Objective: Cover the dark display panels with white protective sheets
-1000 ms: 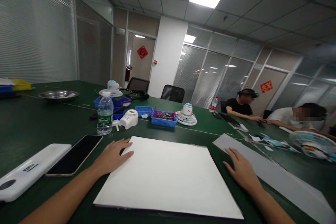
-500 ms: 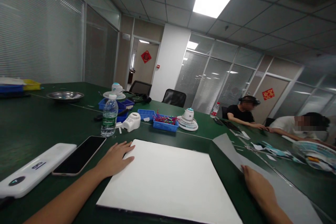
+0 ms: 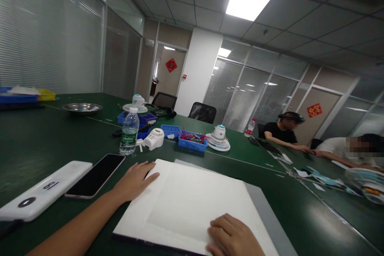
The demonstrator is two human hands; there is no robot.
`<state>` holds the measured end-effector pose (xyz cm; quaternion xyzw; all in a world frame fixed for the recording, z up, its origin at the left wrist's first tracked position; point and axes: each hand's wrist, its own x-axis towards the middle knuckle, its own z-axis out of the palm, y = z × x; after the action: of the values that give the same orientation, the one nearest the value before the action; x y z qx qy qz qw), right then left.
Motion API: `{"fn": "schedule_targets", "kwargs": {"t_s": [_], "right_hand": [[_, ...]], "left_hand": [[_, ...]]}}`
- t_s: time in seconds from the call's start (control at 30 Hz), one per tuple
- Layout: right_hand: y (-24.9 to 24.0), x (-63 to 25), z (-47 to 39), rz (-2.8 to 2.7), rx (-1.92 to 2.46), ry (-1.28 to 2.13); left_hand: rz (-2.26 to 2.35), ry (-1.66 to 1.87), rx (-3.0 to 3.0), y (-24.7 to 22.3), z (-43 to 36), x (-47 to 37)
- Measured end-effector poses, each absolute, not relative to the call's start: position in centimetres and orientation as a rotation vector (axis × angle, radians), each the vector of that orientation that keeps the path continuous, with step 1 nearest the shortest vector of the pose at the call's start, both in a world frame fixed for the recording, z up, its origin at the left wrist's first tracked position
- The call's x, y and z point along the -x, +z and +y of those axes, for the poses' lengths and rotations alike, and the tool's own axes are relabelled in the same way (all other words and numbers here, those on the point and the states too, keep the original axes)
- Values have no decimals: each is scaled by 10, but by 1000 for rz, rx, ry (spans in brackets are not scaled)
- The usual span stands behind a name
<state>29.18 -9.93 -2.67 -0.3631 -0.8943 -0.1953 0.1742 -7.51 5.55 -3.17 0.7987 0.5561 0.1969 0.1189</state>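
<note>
- One white board (image 3: 135, 216) lies flat on the green table (image 3: 315, 216), directly in front of the person.
- One thin, pale sheet (image 3: 268, 212) lies over most of the board and juts past its right and far edges.
- Two bare hands are at the board. The left hand (image 3: 135, 182) rests on its left edge near the far corner, fingers close together and thumb spread wide from them.
- The right hand (image 3: 234, 236) is over the near right part of the sheet, fingers curled; whether they pinch anything, I cannot tell.
- Left of the board lie one phone (image 3: 95, 176), dark screen up, and one white device (image 3: 46, 190) with a black number, side by side.
- Two bottles stand upright: one green-labelled bottle (image 3: 129, 138) beyond the phone, one red-labelled bottle (image 3: 250, 128) farther off to the right.
- Beyond the board are one white housing (image 3: 154, 139), one blue bin of wires (image 3: 192, 144), one shallow blue bin (image 3: 171, 130) behind it, and two white fan units, a near one (image 3: 219, 140) and a far one (image 3: 137, 104).
- One metal dish (image 3: 82, 108) sits far left.
- Two other people, one in a black top (image 3: 279, 133) and one in a white top (image 3: 336, 147), sit at the right.
</note>
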Motion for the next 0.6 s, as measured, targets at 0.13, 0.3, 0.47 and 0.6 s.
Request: {"fn": "schedule_targets", "kwargs": {"t_s": [0.13,0.3,0.47,0.6], "right_hand": [[-24,-290,-99,-2637,818,-598],[-17,-292,-100,-2705,721,-431],[-14,-303,-94,-2708,814,-496],[-14,-303,-90,-2764,825,-520]], "left_hand": [[1639,574,-2331,-32,56,76],[1653,562,-2340,-34,57,77],[1628,532,-2367,-37,58,79],[1614,522,-2377,-39,59,80]]}}
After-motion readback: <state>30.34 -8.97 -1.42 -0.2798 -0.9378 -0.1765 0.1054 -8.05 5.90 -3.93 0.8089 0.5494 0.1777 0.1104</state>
